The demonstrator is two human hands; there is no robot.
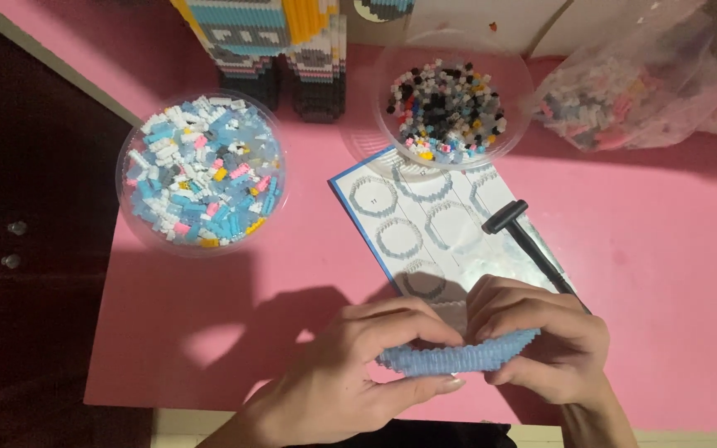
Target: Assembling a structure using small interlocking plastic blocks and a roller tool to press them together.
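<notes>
low in the frame, left hand [358, 357] and right hand [541, 340] both pinch a curved light-blue brick-built strip [458, 357], fingers closed around it, over the instruction sheet [425, 224].

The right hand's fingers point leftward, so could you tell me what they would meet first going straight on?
Probably the left hand: the right hand faces it across the light blue brick piece both hold, though depth is uncertain.

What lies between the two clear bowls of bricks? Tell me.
In the head view, bare pink table separates the left bowl from the right bowl; the feet of a brick-built figure stand just behind that gap.
</notes>
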